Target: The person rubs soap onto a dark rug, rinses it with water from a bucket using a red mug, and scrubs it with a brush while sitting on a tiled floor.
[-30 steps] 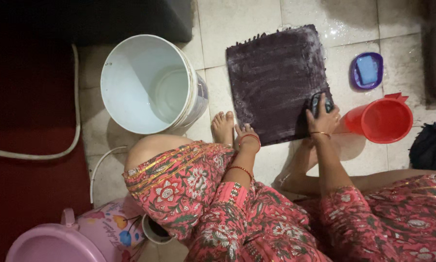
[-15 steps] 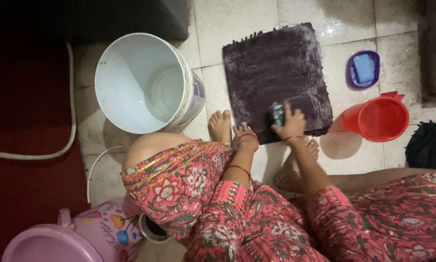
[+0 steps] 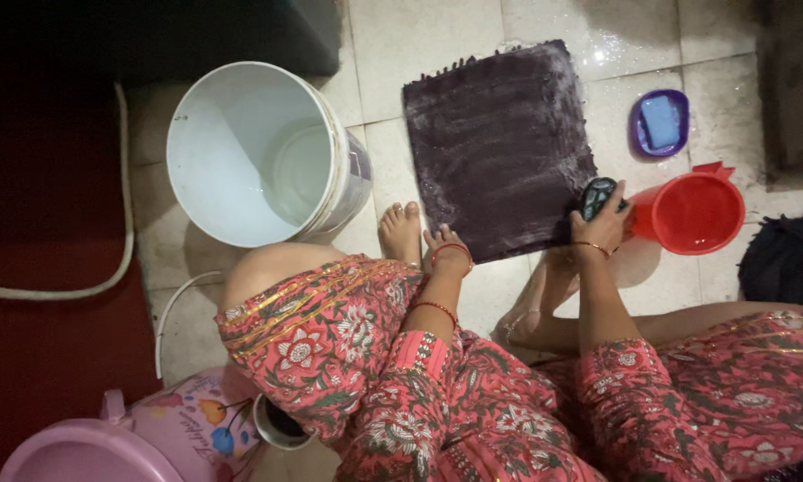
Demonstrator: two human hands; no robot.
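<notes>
Wet tile floor: brush at mat edge

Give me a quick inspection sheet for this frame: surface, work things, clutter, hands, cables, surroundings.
Surface: pale floor tiles, wet and shiny near the top.
Work things: dark purple mat flat on the tiles; dark scrub brush at its near right corner.
Clutter: white bucket; red jug; purple soap dish with a blue bar; pink bucket.
Hands: right hand grips the brush; left hand presses the mat's near edge.
Cables: white hose along the left.
Surroundings: dark bundle at right.
</notes>
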